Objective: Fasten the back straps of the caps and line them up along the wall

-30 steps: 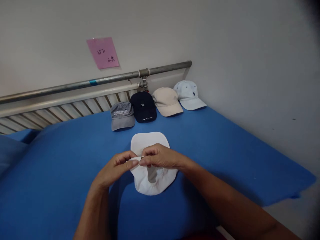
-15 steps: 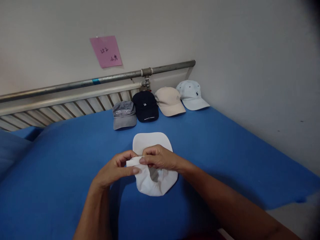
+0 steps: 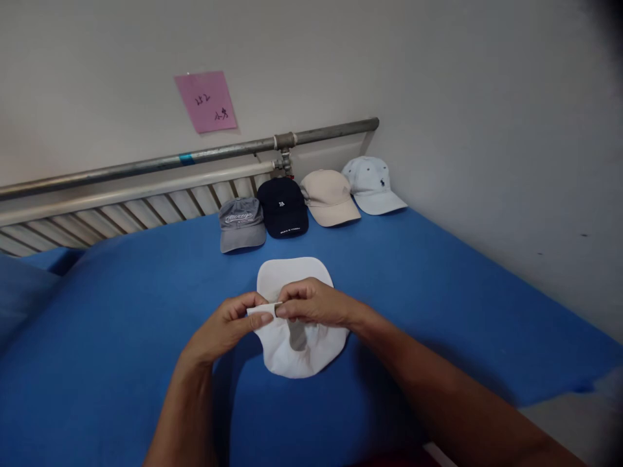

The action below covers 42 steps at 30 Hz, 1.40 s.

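Observation:
A white cap [image 3: 287,360] lies on the blue cover [image 3: 160,311] with its brim pointing away from me and its back opening facing me. My left hand [image 3: 228,327] pinches the free end of the cap's back strap [image 3: 260,310] between thumb and fingers. Just to its right, my right hand [image 3: 311,301] is closed on the same strap, thumb and forefinger at a small dark buckle-like spot [image 3: 278,309]. My fingers hide part of the strap and of the brim's underside.
Along the far edge stand a grey cap [image 3: 242,225], a black cap [image 3: 282,207], a beige cap [image 3: 331,198] and a pale blue cap [image 3: 374,185]. Behind them are a radiator [image 3: 185,201] and a metal pipe [image 3: 146,170]. A pink paper [image 3: 207,102] hangs on the wall.
My left thumb has moved up and right along the strap, closer to my right thumb. A dark spot on the strap now shows between the hands. The other caps stay put.

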Tool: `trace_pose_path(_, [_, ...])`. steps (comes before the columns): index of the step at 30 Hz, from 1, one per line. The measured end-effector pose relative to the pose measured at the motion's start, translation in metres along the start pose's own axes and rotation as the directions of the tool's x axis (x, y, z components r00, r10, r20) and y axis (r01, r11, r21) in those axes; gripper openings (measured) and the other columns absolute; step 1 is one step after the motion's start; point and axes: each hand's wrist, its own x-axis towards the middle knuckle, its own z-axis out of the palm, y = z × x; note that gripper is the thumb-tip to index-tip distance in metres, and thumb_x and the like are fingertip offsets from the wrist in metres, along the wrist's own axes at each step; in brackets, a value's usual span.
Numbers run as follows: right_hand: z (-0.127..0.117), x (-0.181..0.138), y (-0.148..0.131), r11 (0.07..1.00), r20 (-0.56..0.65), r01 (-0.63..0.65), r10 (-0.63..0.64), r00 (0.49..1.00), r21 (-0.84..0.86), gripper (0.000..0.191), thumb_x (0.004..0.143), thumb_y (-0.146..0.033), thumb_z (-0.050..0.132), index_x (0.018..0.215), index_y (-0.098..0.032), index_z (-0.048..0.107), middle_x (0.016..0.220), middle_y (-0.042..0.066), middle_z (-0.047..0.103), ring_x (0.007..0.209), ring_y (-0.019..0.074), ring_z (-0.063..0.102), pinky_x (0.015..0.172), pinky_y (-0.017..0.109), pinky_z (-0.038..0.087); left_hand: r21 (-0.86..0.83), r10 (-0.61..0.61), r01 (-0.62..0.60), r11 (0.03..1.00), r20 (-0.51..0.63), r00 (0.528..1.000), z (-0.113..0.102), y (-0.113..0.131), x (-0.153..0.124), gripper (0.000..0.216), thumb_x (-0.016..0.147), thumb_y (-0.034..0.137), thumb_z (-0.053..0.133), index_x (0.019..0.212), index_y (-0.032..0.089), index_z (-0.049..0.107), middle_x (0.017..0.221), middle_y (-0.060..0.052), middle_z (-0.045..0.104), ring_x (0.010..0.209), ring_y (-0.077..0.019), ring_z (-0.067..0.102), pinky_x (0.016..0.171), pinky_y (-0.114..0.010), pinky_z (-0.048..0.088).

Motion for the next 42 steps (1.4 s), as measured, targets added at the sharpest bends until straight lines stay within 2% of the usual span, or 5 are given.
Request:
trace_pose_path(16, [-0.024, -0.014, -0.008, 0.994, 0.058, 0.098, -0.095, 0.994, -0.043, 0.026, 0.077, -0.023, 0.067, 0.101, -0.015, 0.063, 0.057, -0.007, 0.052, 0.050, 0.0055, 0.045, 0.051, 0.018, 0.034, -0.043, -0.032, 0.028, 0.999, -0.096, 0.995, 0.000, -0.006, 0.002, 0.022, 0.070, 0.039, 0.076, 0.082, 0.020, 0.074, 0.077, -0.002, 0.065, 0.071, -0.0138, 0.051, 0.066, -0.024, 0.039])
trace_pose_path(23, [-0.030, -0.021, -0.011, 0.970, 0.141, 0.188, -0.210, 0.967, 0.156, 0.012, 0.076, -0.018, 0.066, 0.084, -0.014, 0.059, 0.060, -0.005, 0.058, 0.054, 0.0070, 0.054, 0.054, 0.020, 0.043, -0.018, 0.025, -0.026, 0.999, -0.079, 0.997, 0.000, -0.007, 0.001, 0.022, 0.073, 0.041, 0.073, 0.076, 0.018, 0.072, 0.073, -0.001, 0.062, 0.069, -0.0129, 0.050, 0.066, -0.023, 0.038])
trace_pose_path(32, [-0.018, -0.019, -0.012, 0.957, 0.103, 0.225, -0.247, 0.964, 0.185, 0.012, 0.073, -0.018, 0.069, 0.081, -0.014, 0.061, 0.058, -0.005, 0.060, 0.050, 0.0064, 0.054, 0.051, 0.019, 0.043, 0.050, -0.007, -0.007, 0.999, 0.290, 0.957, 0.002, 0.003, -0.006, 0.022, 0.075, 0.036, 0.071, 0.073, 0.014, 0.068, 0.063, 0.001, 0.052, 0.060, -0.0101, 0.041, 0.056, -0.022, 0.033])
trace_pose_path(38, [-0.035, -0.028, -0.018, 0.988, 0.108, 0.155, -0.154, 0.982, 0.003, 0.021, 0.070, -0.020, 0.072, 0.090, -0.014, 0.067, 0.073, -0.003, 0.064, 0.064, 0.0065, 0.056, 0.058, 0.017, 0.041, -0.106, 0.110, -0.093, 0.990, 0.172, 0.979, -0.010, -0.007, -0.018, 0.026, 0.075, 0.040, 0.068, 0.082, 0.015, 0.072, 0.069, -0.003, 0.065, 0.064, -0.0144, 0.055, 0.060, -0.024, 0.039])
trace_pose_path(42, [-0.041, -0.033, -0.019, 0.982, 0.149, 0.145, -0.163, 0.975, 0.124, 0.028, 0.063, -0.015, 0.075, 0.090, -0.015, 0.067, 0.070, -0.003, 0.064, 0.061, 0.0072, 0.057, 0.056, 0.018, 0.042, -0.211, 0.180, -0.148, 0.966, 0.141, 0.974, -0.014, -0.015, -0.023, 0.025, 0.077, 0.039, 0.067, 0.081, 0.015, 0.071, 0.072, -0.005, 0.068, 0.065, -0.0174, 0.060, 0.062, -0.027, 0.043])
